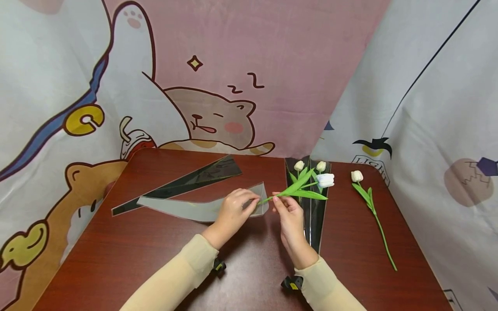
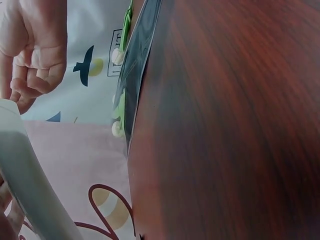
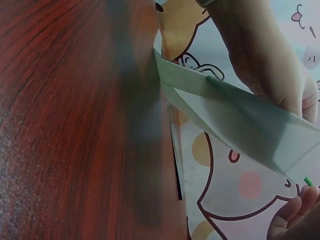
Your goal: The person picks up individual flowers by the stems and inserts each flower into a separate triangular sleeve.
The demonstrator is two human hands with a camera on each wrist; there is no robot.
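My right hand pinches the green stem of a white-and-blue artificial tulip, whose head and leaves point right. My left hand holds a pale grey flower sleeve near its wide mouth, thumb and fingers at the edge. The stem's lower end reaches the mouth between the two hands. In the right wrist view, the grey sleeve hangs above the table and the stem tip shows green beside its rim. Behind the held tulip lies a black-and-clear sleeve with two white tulips in it.
Another black-and-clear sleeve lies flat at the back left, partly under the grey one in the head view. A single white tulip with a long stem lies at the right of the brown table. Printed curtains hang behind.
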